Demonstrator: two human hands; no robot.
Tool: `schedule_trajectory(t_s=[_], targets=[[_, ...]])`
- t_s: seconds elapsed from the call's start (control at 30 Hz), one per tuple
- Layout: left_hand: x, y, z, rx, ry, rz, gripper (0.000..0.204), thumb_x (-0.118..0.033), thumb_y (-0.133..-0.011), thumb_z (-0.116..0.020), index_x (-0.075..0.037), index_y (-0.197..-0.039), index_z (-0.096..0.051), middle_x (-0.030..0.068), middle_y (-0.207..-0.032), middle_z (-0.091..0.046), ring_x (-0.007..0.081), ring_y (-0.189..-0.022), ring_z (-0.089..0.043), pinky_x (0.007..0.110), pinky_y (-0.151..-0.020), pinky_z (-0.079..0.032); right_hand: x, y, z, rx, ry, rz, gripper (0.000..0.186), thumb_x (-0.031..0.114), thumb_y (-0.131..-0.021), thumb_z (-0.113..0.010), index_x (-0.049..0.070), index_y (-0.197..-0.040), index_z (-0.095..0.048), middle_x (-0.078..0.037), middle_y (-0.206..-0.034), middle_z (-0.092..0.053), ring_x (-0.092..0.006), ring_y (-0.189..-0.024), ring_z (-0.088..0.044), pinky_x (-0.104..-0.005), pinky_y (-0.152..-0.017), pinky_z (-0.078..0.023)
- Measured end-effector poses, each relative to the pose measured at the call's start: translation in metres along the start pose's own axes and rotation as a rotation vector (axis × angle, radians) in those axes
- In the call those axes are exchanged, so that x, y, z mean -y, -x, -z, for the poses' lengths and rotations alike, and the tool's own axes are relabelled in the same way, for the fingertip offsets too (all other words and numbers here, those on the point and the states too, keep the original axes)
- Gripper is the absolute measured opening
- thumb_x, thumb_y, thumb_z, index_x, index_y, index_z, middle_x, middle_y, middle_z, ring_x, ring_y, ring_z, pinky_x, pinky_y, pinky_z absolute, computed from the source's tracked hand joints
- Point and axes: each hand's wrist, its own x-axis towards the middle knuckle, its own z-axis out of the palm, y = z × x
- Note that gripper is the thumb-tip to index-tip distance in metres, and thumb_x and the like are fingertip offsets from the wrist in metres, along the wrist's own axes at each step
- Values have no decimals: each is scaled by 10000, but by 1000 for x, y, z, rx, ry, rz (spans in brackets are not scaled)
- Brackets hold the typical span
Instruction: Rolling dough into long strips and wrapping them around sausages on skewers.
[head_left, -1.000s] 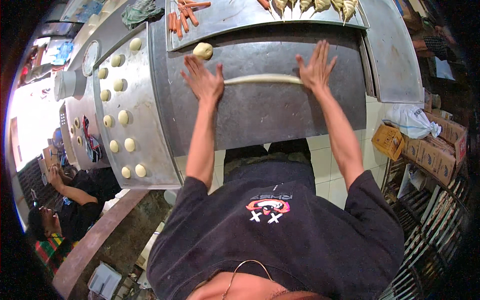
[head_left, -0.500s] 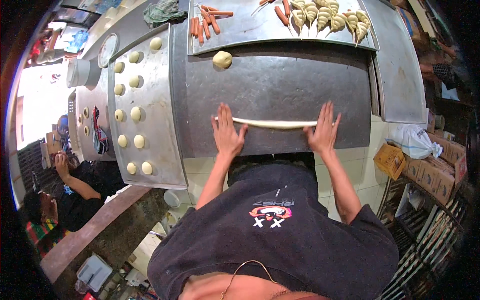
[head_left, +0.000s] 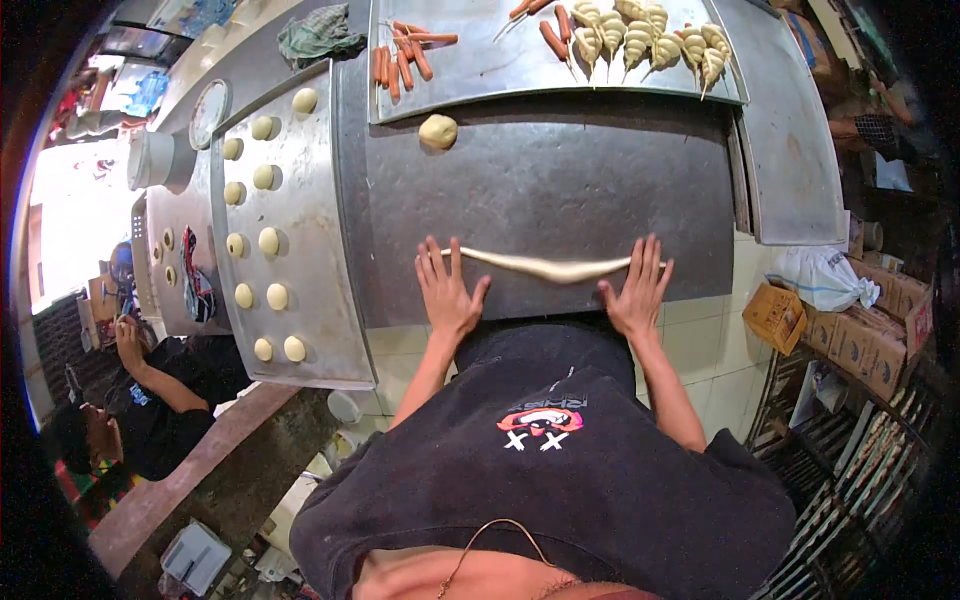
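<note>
A long thin rope of dough (head_left: pixel 555 271) lies across the dark work surface, sagging toward me in its thicker middle. My left hand (head_left: pixel 449 295) lies flat with fingers stretched over the rope's left end. Over its right end, my right hand (head_left: pixel 637 293) is likewise flat, fingers spread. Farther off, a round dough ball (head_left: pixel 438 131) sits near the big tray. On that tray (head_left: pixel 500 70) are skewered sausages wrapped in dough (head_left: pixel 637 42) at the right and bare sausages on sticks (head_left: pixel 404 58) at the left.
To the left, a long metal tray (head_left: pixel 300 220) holds several dough balls. A white bucket (head_left: pixel 155 162) and a crumpled green cloth (head_left: pixel 318 36) stand beyond it. A person in black (head_left: pixel 180 410) is at the far left. Cardboard boxes (head_left: pixel 860 340) sit at the right.
Both hands have moved slightly toward me along with the rope. The rope, nearly straight before, now bows toward me in the middle.
</note>
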Motion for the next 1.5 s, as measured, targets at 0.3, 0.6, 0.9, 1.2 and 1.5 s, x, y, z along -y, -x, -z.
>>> schedule_trajectory(t_s=[0.3,0.6,0.9,1.2,1.5], targets=[[-100,-214,4,-357,535,-177,319,-193,-871,-660,-36,-1146,-622,168,-1100,-650,357,-1045,-596,448,-914,-446,2,8,-10,41,72,-149,876,731,-919,-318,134,-1556,-245,-68,-1635,-171,-295,-1512,-98,-596,-1177,-12],[-163,-402,-54,89,420,182,768,-278,-667,-841,81,-1195,-413,279,-1062,-655,446,-1023,-643,504,-892,-519,0,3,-9,20,77,-191,828,703,-921,-367,158,-1540,-291,-41,-1626,-211,-279,-1505,-137,-579,-1184,-33],[-57,-315,16,244,1517,347,351,-66,-910,-661,107,-1205,-580,108,-986,-663,173,-840,-653,273,-726,-535,2,0,3,94,-33,-178,822,620,-904,-518,172,-1548,-274,-38,-1642,-149,-287,-1515,-82,-578,-1185,2],[0,-34,38,128,1815,817,338,-82,-1013,-467,-29,-1347,-483,21,-818,-483,92,-665,-399,237,-599,-347,104,-69,-9,-46,-406,395,330,250,-775,-749,113,-1071,-701,-84,-1230,-590,-301,-1235,-466,-482,-1013,-355],[-20,-2,13,-96,1717,964,81,-64,-1004,-504,-1,-1054,-510,64,-797,-573,63,-575,-408,227,-519,-331,174,-77,-23,137,-843,376,157,133,-821,-739,30,-937,-714,-91,-895,-694,-235,-875,-667,-363,-782,-519]])
